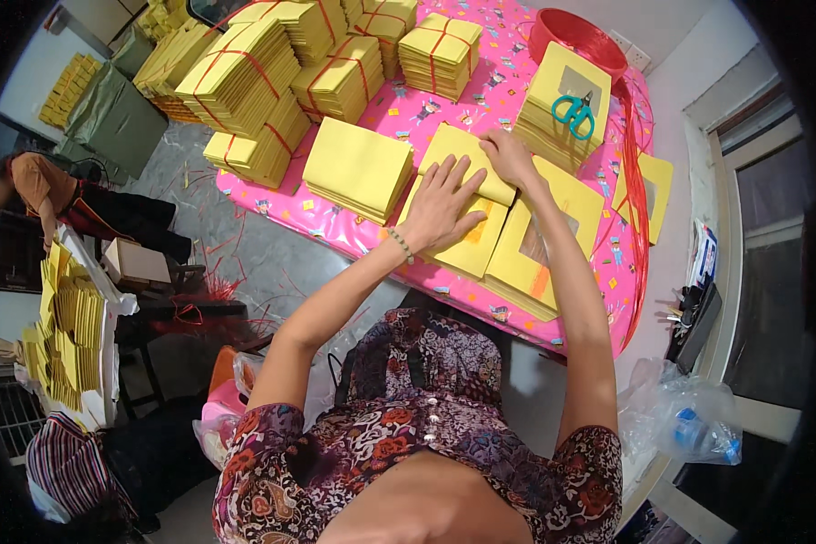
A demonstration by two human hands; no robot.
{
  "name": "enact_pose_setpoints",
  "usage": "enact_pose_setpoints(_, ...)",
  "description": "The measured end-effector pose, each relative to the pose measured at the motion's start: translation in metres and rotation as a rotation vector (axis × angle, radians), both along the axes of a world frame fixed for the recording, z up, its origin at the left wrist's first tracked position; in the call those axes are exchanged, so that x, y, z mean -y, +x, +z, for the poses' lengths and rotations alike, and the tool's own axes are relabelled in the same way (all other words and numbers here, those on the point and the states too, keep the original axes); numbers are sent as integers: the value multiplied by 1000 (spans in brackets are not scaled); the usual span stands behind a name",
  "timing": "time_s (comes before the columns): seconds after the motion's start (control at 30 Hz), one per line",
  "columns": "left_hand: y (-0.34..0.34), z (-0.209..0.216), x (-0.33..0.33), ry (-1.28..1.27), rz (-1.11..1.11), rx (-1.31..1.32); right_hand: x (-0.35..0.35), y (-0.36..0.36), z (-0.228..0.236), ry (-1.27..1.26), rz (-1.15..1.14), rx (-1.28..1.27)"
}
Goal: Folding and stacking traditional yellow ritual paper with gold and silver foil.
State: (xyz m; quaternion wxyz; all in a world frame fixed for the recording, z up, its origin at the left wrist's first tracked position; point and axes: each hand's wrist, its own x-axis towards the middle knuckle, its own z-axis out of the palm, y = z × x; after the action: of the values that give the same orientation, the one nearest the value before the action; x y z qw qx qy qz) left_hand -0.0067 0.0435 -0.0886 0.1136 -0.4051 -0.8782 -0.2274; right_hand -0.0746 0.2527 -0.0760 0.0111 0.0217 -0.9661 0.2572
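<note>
On a pink patterned table, my left hand [442, 207] lies flat with fingers spread, on a folded yellow paper sheet [455, 145] atop a low stack. My right hand [510, 161] has its fingers curled in at the right side of the same sheet. Just right of it lies another yellow paper stack [526, 263], with a greyish rectangle and an orange patch on its top sheet; my right forearm partly covers it. To the left sits a neat stack of folded yellow paper [358, 165]. Teal-handled scissors [575, 116] rest on a taller yellow paper stack [553, 134] beyond my right hand.
Tied yellow paper bundles [245, 72] pile up along the table's far left. A red basin [578, 38] stands at the far right, with red ribbon strands [636, 181] hanging over the edge. A person [54, 190] bends over more yellow paper [72, 317] at left. Plastic bags [684, 412] lie right.
</note>
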Motion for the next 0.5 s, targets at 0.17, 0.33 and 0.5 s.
enact_pose_setpoints(0.17, -1, 1, 0, -3, -13, -6, 1, -6, -2, 8, 11, -64)
enact_pose_setpoints(0.33, -3, 2, 0, -2, -30, 1, 3, -8, -6, -30, 55, -48)
enact_pose_setpoints(0.5, -6, 2, 0, 4, -38, 12, 2, -11, -5, -58, 62, -44)
